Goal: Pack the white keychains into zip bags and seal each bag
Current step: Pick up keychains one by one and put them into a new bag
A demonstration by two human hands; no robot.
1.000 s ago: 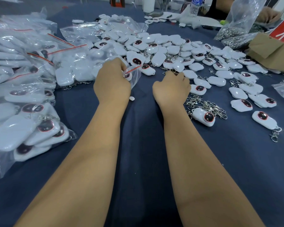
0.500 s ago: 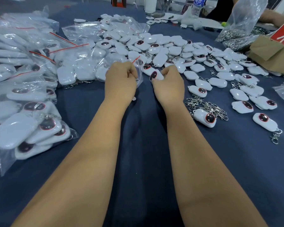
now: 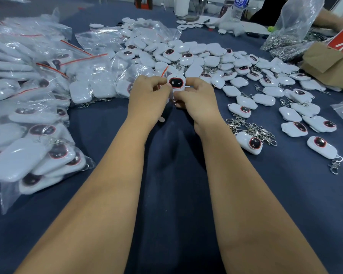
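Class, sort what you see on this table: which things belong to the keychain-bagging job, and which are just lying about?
Job:
keychain gripped by left hand and right hand
zip bag
loose keychains
filled bags

Lying about:
water bottle
cardboard box
bag of metal clips

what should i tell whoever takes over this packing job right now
Left hand: pinches the mouth of a small zip bag with a red strip.
Right hand: holds one white keychain, dark face towards the camera, right at the bag's mouth. Whether it is partly inside cannot be told.
Done: filled bags are piled on the left of the blue table.
Left: get this keychain in, press the strip shut, then go on with the loose keychains ahead and to the right. Spare metal clips lie near the right wrist.
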